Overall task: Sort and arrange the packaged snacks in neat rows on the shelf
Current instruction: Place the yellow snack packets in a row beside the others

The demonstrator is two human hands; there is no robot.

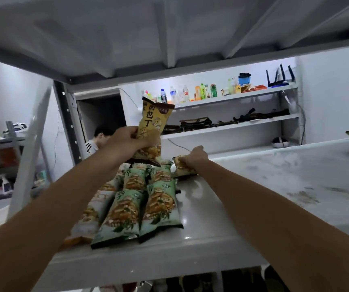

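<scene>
Green packs (148, 203) lie in rows at the near left of my white shelf (222, 207). Just beyond them my right hand (196, 157) curls round a yellow pack (183, 166) resting on the shelf. My left hand (127, 140) grips a second yellow pack (154, 121), upright above the rows. Bottles (182, 94) line a far rack (243, 94).

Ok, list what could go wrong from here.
The left grip holds the tall yellow pack above the green packs; dropped, it could knock their rows askew.
The right grip squeezes a second yellow pack on the shelf; its contents might get crushed.
The front green packs lie near the shelf's front edge; the left forearm could nudge them off.
</scene>
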